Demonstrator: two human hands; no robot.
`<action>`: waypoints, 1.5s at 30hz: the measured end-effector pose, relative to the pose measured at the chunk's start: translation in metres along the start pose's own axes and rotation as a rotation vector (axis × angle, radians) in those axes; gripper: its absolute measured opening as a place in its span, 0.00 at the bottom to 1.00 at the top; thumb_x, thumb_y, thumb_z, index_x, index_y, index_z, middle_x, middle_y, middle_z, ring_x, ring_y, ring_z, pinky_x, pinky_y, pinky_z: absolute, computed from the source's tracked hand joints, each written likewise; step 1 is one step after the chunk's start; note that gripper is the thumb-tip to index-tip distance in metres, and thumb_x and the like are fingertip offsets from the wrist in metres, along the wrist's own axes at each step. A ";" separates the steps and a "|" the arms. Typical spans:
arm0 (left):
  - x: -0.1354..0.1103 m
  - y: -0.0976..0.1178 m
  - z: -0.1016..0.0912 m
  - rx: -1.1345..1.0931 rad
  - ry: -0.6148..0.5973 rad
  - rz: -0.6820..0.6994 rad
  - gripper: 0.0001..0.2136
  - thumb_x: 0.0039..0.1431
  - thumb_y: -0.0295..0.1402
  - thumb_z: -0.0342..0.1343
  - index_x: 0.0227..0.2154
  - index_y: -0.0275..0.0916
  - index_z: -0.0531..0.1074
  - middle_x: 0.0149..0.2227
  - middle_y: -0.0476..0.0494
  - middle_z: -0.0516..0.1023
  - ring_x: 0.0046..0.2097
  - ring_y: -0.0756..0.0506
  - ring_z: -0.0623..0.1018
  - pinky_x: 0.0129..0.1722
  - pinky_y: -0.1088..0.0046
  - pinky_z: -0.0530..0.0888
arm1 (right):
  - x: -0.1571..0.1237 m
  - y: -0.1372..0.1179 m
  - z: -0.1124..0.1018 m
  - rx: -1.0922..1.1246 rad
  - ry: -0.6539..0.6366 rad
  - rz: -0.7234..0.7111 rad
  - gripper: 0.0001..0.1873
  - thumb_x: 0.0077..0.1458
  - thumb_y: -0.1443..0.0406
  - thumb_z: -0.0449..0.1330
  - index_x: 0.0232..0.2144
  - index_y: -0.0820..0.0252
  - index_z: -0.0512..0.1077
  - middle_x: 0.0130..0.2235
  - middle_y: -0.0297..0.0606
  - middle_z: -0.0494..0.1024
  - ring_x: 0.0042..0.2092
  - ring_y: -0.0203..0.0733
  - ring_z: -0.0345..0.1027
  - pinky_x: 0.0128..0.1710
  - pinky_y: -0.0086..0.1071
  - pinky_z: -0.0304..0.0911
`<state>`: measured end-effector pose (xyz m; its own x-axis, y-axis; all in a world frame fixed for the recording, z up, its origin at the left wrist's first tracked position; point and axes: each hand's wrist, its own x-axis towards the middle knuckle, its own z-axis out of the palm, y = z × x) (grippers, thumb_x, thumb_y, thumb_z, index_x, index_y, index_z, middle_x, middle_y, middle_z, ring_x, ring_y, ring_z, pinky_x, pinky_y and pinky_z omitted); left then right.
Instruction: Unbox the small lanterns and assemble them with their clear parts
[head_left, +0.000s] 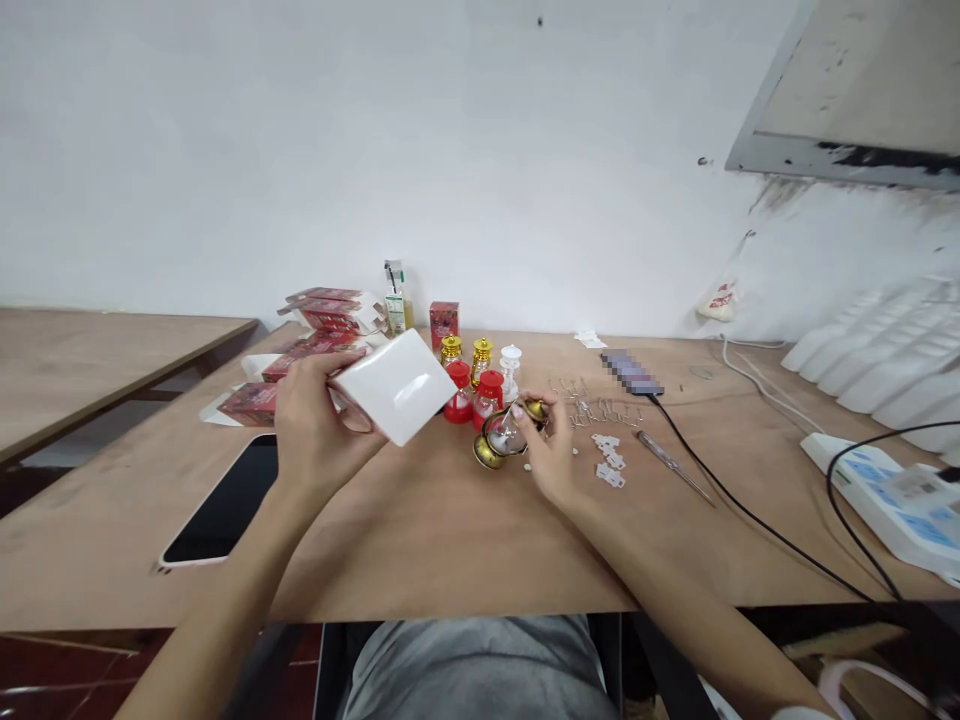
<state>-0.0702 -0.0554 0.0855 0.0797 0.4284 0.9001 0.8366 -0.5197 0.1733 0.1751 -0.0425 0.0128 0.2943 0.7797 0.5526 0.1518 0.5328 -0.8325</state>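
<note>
My left hand (309,415) is closed around a small cardboard box (397,388), raised above the table with its glossy white square end toward me. My right hand (551,450) grips a small bronze-coloured lantern (490,449) with a clear globe, tilted on its side, its base pointing left. Just behind it stand two red lanterns (457,400), two gold lanterns (481,360) and a white lantern (510,372). Part of the red lanterns is hidden by the box and the bronze lantern.
Red boxes (322,315) with open flaps lie at the left, and a red box (444,322) stands upright at the back. A phone (225,510) lies front left. Rightward are wire handles (604,412), white tags (609,462), a screwdriver (675,465), a cabled phone (632,372) and a power strip (885,500).
</note>
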 end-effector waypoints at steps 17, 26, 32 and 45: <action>-0.018 0.017 0.033 0.268 0.041 0.425 0.16 0.55 0.28 0.52 0.47 0.37 0.62 0.47 0.33 0.75 0.49 0.39 0.73 0.45 0.63 0.65 | -0.023 -0.017 -0.002 -0.219 -0.202 -0.509 0.25 0.51 0.57 0.61 0.49 0.53 0.60 0.48 0.43 0.65 0.51 0.49 0.62 0.50 0.46 0.59; -0.024 0.022 0.040 0.265 0.023 0.449 0.15 0.56 0.28 0.51 0.47 0.39 0.62 0.48 0.35 0.75 0.51 0.40 0.73 0.47 0.63 0.66 | -0.020 -0.018 0.000 -0.202 -0.188 -0.462 0.24 0.46 0.55 0.65 0.42 0.54 0.61 0.45 0.40 0.64 0.48 0.47 0.62 0.47 0.43 0.60; -0.023 0.024 0.039 0.215 0.037 0.505 0.15 0.55 0.27 0.53 0.46 0.36 0.62 0.46 0.33 0.76 0.51 0.40 0.73 0.46 0.63 0.67 | -0.020 -0.023 -0.001 -0.231 -0.216 -0.447 0.27 0.39 0.51 0.68 0.35 0.55 0.59 0.43 0.39 0.60 0.48 0.47 0.59 0.48 0.42 0.59; -0.024 0.020 0.043 0.216 0.012 0.429 0.13 0.56 0.32 0.52 0.45 0.38 0.62 0.45 0.36 0.76 0.47 0.41 0.75 0.42 0.65 0.67 | -0.024 -0.014 -0.005 -0.183 -0.211 -0.464 0.16 0.47 0.57 0.58 0.35 0.55 0.58 0.43 0.41 0.59 0.46 0.48 0.60 0.45 0.45 0.59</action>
<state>-0.0317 -0.0445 0.0501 0.4370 0.2002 0.8769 0.8233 -0.4817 -0.3003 0.1704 -0.0699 0.0111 -0.0358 0.5349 0.8441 0.3884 0.7857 -0.4814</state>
